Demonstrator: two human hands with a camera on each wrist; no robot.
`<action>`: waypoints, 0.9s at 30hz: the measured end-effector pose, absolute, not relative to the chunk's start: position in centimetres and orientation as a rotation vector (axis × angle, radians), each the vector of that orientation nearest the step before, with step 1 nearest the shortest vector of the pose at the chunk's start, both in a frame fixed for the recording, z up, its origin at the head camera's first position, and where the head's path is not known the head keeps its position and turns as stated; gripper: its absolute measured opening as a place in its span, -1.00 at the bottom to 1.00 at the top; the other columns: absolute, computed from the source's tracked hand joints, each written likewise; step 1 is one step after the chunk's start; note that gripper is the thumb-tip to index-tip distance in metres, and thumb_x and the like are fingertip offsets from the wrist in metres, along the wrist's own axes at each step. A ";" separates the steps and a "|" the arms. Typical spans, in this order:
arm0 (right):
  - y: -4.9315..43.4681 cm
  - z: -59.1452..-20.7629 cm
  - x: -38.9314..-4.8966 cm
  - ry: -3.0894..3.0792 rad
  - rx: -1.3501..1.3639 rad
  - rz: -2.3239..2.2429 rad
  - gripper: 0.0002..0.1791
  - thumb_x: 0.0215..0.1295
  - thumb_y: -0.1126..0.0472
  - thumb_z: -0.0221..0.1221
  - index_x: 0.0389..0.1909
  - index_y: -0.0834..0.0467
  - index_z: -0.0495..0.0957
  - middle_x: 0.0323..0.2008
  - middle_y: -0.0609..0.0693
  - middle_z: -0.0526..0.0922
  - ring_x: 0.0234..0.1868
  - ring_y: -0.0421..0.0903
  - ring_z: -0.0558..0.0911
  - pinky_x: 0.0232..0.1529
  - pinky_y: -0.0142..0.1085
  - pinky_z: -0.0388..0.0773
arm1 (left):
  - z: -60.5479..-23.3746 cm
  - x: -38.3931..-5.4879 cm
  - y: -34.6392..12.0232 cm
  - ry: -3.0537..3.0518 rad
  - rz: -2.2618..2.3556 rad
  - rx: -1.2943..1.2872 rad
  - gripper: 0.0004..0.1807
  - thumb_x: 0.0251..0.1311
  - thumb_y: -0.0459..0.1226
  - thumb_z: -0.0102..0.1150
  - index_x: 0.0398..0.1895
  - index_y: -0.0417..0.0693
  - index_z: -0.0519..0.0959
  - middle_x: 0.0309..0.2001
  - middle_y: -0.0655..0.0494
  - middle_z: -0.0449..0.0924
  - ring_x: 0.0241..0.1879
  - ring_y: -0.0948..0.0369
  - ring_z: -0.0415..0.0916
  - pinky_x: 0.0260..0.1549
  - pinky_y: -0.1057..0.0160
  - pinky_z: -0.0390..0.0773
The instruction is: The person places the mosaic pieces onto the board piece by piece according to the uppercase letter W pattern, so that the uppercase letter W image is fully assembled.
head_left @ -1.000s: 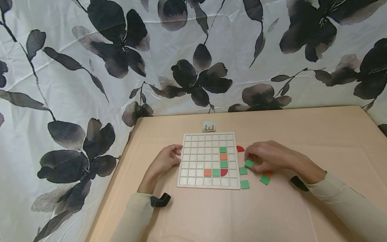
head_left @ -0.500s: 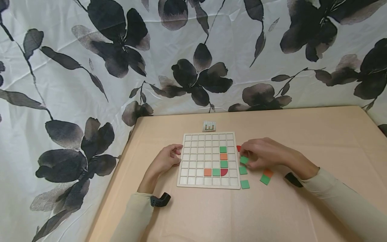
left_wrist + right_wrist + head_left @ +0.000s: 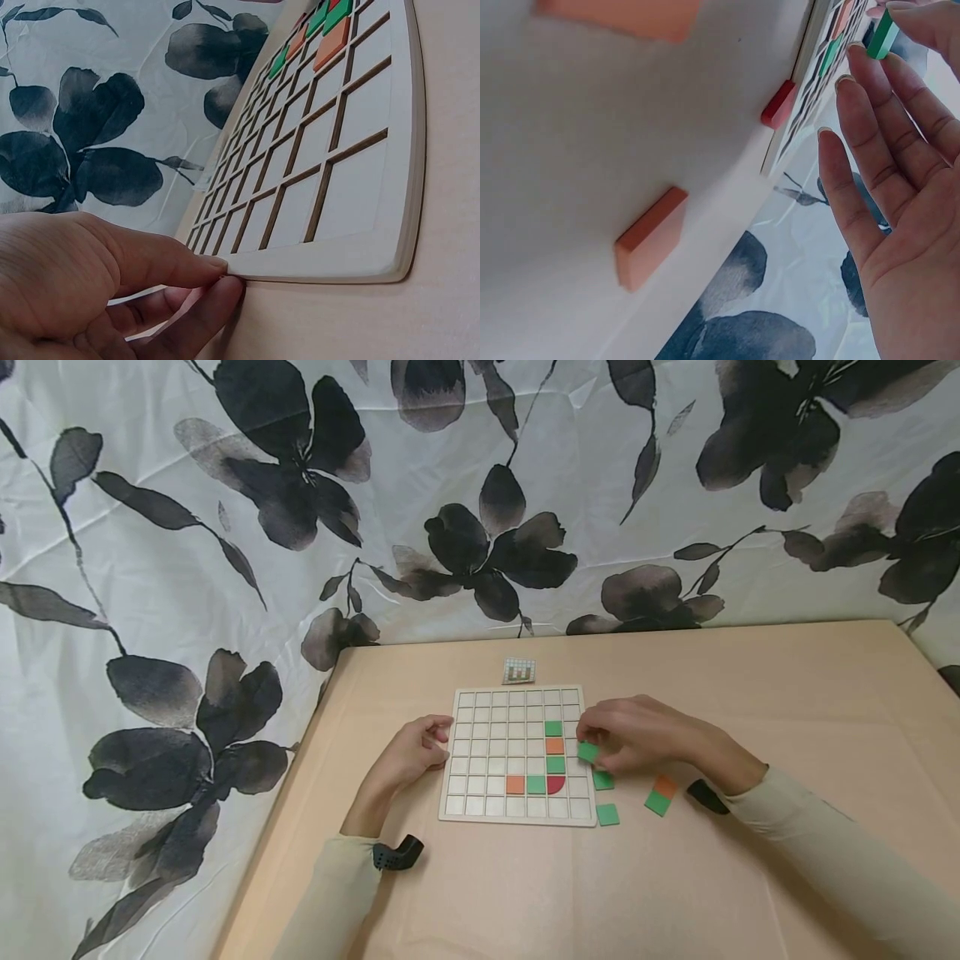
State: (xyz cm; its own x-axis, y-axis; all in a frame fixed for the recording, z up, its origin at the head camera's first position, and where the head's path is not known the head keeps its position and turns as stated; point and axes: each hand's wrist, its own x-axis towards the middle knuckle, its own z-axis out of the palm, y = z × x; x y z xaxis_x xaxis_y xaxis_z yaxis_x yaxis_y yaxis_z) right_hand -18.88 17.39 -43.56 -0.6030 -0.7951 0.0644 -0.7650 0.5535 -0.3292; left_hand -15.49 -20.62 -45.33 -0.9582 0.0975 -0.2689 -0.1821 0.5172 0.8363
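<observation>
A white grid board (image 3: 480,747) lies on the table with green and orange square tiles and one red rounded tile (image 3: 556,785) in some cells. At its left edge, my left hand (image 3: 405,753) pinches the rim between thumb and fingers, as the left wrist view shows close up. My right hand (image 3: 648,735) holds a green tile (image 3: 588,752) between thumb and fingertips, over the board's right edge. Side-on in the right wrist view, this green tile (image 3: 883,36) is gripped by thumb and fingers, while the other fingers extend loosely.
Right of the board lie loose green tiles (image 3: 608,815) and an orange tile (image 3: 665,787) against another green one (image 3: 657,803). A red piece (image 3: 778,105) lies by the board's edge. A small patterned card (image 3: 519,671) sits behind the board. Flowered cloth (image 3: 465,527) hangs behind the table.
My right hand has moved left with the green tile, from beside the board to its right edge, covering the red piece in the head view. The left hand stays put.
</observation>
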 end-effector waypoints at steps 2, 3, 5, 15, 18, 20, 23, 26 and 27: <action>17.1 -43.6 -18.9 2.685 -1.384 -0.508 -0.75 0.10 0.04 0.38 -0.19 -0.14 0.60 -0.35 -0.26 0.51 -0.28 -0.30 0.46 -0.28 -0.37 0.41 | -45.3 -15.5 -20.7 2.478 1.418 -0.068 -0.34 0.12 -0.63 0.20 0.35 -0.20 0.45 -0.05 -0.08 0.44 -0.25 0.13 0.44 -0.31 0.29 0.63; 17.0 -43.6 -19.0 2.682 -1.393 -0.509 -0.75 0.11 0.04 0.38 -0.18 -0.13 0.60 -0.34 -0.25 0.52 -0.27 -0.29 0.47 -0.27 -0.37 0.42 | -45.3 -15.5 -20.7 2.474 1.422 -0.070 -0.35 0.12 -0.63 0.20 0.35 -0.20 0.45 -0.05 -0.08 0.44 -0.25 0.13 0.44 -0.31 0.29 0.63; 16.7 -43.6 -19.0 2.671 -1.402 -0.506 -0.74 0.13 0.03 0.37 -0.15 -0.12 0.61 -0.32 -0.25 0.52 -0.25 -0.28 0.47 -0.25 -0.36 0.43 | -45.4 -15.5 -20.7 2.468 1.427 -0.070 -0.34 0.12 -0.63 0.19 0.35 -0.20 0.45 -0.05 -0.08 0.43 -0.25 0.13 0.43 -0.32 0.29 0.62; 15.1 -43.3 -19.2 2.639 -1.420 -0.523 -0.74 0.11 0.02 0.40 -0.19 -0.13 0.60 -0.35 -0.23 0.54 -0.31 -0.26 0.48 -0.32 -0.38 0.41 | -45.4 -15.5 -20.7 2.455 1.438 -0.074 -0.33 0.11 -0.65 0.18 0.35 -0.20 0.45 -0.05 -0.09 0.43 -0.26 0.14 0.44 -0.32 0.29 0.63; 14.6 -43.3 -19.3 2.616 -1.415 -0.526 -0.75 0.11 0.03 0.39 -0.18 -0.14 0.60 -0.35 -0.23 0.54 -0.31 -0.28 0.46 -0.33 -0.37 0.40 | -45.4 -15.5 -20.7 2.458 1.435 -0.079 -0.33 0.11 -0.65 0.18 0.35 -0.20 0.45 -0.05 -0.09 0.43 -0.25 0.14 0.45 -0.33 0.30 0.63; 14.2 -43.3 -19.3 2.601 -1.420 -0.529 -0.75 0.11 0.05 0.37 -0.18 -0.14 0.60 -0.34 -0.23 0.54 -0.32 -0.30 0.44 -0.33 -0.36 0.41 | -45.4 -15.5 -20.7 2.458 1.435 -0.080 -0.33 0.11 -0.65 0.18 0.35 -0.20 0.44 -0.05 -0.09 0.43 -0.25 0.13 0.45 -0.33 0.30 0.63; 13.7 -43.4 -19.4 2.582 -1.442 -0.533 -0.77 0.13 0.07 0.35 -0.17 -0.15 0.61 -0.33 -0.24 0.54 -0.30 -0.31 0.45 -0.31 -0.36 0.42 | -45.4 -15.5 -20.7 2.454 1.436 -0.086 -0.33 0.11 -0.65 0.18 0.35 -0.20 0.45 -0.05 -0.09 0.43 -0.25 0.13 0.45 -0.33 0.30 0.63; 13.3 -43.5 -19.4 2.569 -1.462 -0.544 -0.78 0.16 0.07 0.34 -0.17 -0.14 0.61 -0.32 -0.23 0.56 -0.27 -0.28 0.48 -0.27 -0.36 0.44 | -45.5 -15.5 -20.8 2.453 1.439 -0.086 -0.33 0.11 -0.66 0.19 0.35 -0.20 0.45 -0.05 -0.10 0.43 -0.25 0.13 0.45 -0.33 0.29 0.63; 13.2 -43.5 -19.4 2.569 -1.469 -0.545 -0.79 0.17 0.07 0.34 -0.17 -0.14 0.60 -0.31 -0.22 0.57 -0.26 -0.27 0.49 -0.26 -0.36 0.45 | -45.5 -15.5 -20.8 2.450 1.442 -0.088 -0.33 0.11 -0.65 0.19 0.35 -0.20 0.45 -0.05 -0.09 0.43 -0.25 0.13 0.45 -0.32 0.29 0.63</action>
State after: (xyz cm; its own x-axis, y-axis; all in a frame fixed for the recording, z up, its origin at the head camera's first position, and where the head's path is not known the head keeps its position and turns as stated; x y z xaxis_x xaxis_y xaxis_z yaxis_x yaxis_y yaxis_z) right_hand -19.44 13.16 -43.49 -0.5168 -0.8538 0.0635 -0.8060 0.4601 -0.3725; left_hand -15.50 -20.76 -45.48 -0.9542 0.0963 -0.2834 -0.2010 0.4955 0.8451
